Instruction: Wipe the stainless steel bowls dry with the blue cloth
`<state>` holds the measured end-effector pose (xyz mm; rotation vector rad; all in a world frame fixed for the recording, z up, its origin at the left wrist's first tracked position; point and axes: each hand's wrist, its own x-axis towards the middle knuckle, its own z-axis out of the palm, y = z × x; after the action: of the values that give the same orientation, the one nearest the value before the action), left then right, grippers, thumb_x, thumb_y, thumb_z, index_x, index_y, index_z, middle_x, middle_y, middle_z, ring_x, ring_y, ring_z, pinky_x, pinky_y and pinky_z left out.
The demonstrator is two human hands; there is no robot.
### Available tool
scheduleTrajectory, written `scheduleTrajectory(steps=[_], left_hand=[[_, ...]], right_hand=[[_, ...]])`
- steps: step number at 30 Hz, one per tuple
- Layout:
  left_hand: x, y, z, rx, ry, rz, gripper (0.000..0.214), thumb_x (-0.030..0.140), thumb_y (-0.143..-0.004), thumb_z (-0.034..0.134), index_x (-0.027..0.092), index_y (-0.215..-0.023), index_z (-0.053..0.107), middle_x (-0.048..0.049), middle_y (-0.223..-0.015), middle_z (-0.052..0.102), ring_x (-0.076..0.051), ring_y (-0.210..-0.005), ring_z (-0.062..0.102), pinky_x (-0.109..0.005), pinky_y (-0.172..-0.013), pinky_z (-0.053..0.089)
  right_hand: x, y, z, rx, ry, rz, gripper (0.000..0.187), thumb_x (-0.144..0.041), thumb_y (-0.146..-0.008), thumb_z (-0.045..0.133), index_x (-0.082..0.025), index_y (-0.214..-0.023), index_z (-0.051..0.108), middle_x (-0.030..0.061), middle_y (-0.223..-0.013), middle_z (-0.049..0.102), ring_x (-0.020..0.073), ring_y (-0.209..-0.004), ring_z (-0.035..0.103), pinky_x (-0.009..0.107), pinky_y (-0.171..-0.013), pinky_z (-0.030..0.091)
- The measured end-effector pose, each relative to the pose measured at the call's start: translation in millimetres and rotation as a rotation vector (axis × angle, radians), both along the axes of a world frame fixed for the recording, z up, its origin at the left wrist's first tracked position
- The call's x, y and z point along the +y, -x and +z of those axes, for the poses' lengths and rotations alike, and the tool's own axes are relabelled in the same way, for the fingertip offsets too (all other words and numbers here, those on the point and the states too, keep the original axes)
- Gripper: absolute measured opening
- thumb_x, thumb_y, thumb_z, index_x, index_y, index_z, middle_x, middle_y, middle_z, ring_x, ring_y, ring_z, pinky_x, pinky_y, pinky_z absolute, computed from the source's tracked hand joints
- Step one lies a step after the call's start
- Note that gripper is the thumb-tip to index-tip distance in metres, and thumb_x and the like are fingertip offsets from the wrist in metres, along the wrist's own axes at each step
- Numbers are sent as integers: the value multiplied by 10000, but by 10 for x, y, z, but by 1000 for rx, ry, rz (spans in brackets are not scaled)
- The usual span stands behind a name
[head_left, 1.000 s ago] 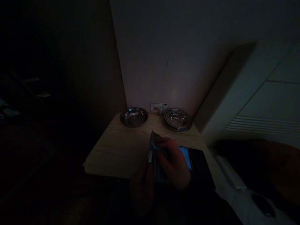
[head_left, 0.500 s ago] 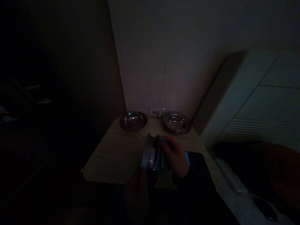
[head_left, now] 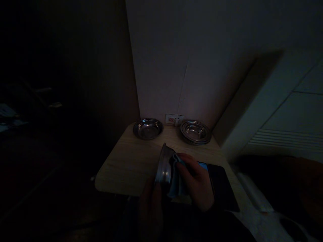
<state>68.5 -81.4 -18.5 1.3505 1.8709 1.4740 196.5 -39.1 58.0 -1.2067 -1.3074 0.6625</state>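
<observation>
A shiny metal bowl is tilted on its side above the front of the small wooden table. My left hand grips its lower rim, mostly lost in shadow. In my right hand is a bluish cloth, bunched between the fingers and pressed against the bowl's outer side. At the back left of the table rests a single metal bowl. A stack of several nested metal bowls stands at the back right.
On the wall behind the table is a socket plate with a plug in it. A dark flat device or case lies by my right wrist, a lit blue strip at its left. Pale panelling rises at the right. The room is very dim.
My right hand and the cloth have moved slightly down along the bowl's side. The whole view has shifted a little, uncovering more of the dark flat thing.
</observation>
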Motion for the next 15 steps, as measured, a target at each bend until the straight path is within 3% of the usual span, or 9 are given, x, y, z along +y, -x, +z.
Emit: scheduleTrajectory(steps=[4, 9, 12, 15], left_hand=[[5, 42, -1, 212, -181, -49, 317, 358, -821, 431, 245, -992, 673, -65, -1063, 674, -232, -1030, 597, -348, -863, 486], [33, 69, 110, 137, -58, -185, 331, 408, -805, 449, 233, -962, 682, -71, -1039, 686, -221, -949, 636, -333, -836, 505], [45, 42, 235, 28, 16, -227, 383, 462, -797, 428, 213, -901, 699, -82, -1019, 694, -230, -945, 643, -330, -837, 506], [61, -5, 373, -46, 95, -195, 411, 455, -806, 421, 175, -955, 682, -100, -1016, 693, -232, -933, 649, -317, -790, 527]], right_hand=[[-150, 89, 18, -301, -158, 24, 218, -216, -822, 572, -257, -1017, 659, 57, -1114, 606, 211, -1048, 538, 388, -897, 438], [-155, 110, 164, -648, -295, 121, 234, -183, -830, 561, -263, -1029, 656, 54, -1087, 604, 225, -1021, 500, 407, -852, 423], [-18, 78, 250, -670, -302, 70, 168, -200, -830, 566, -227, -957, 674, 61, -990, 630, 216, -946, 522, 397, -820, 422], [27, 70, 290, -707, -308, 34, 162, -194, -841, 545, -214, -940, 672, 60, -941, 647, 210, -892, 531, 381, -786, 418]])
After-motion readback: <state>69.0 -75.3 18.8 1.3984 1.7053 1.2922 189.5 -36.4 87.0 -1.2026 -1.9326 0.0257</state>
